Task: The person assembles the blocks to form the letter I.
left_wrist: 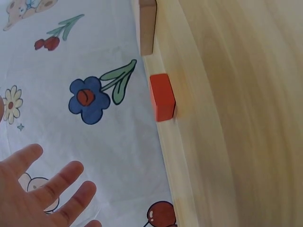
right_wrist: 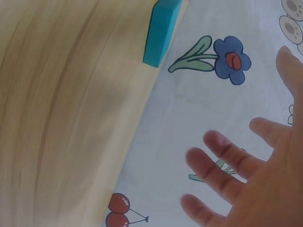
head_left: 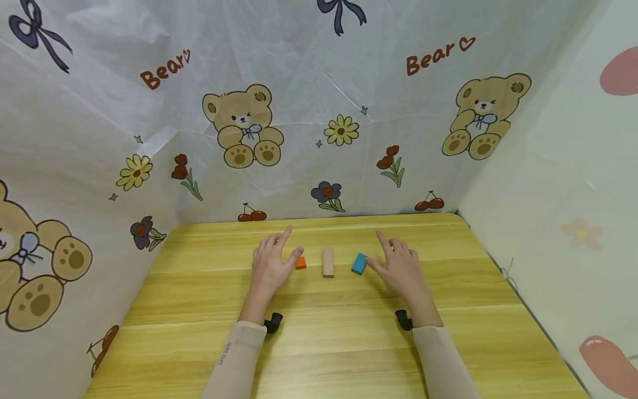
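Observation:
Three small blocks lie in a row on the yellow wooden table (head_left: 349, 343): an orange block (head_left: 301, 263) (left_wrist: 162, 97), a tan wooden block (head_left: 328, 261) (left_wrist: 147, 26) and a blue block (head_left: 359, 264) (right_wrist: 161, 32). My left hand (head_left: 271, 260) (left_wrist: 40, 191) hovers just left of the orange block with fingers spread and holds nothing. My right hand (head_left: 396, 265) (right_wrist: 246, 175) is spread just right of the blue block, its thumb close to the block, holding nothing.
A white cloth backdrop (head_left: 319, 111) printed with bears, flowers and cherries stands right behind the table and on the left. A pale wall (head_left: 558, 194) runs close along the table's right edge. Small black wrist cameras (head_left: 273, 322) sit at both wrists.

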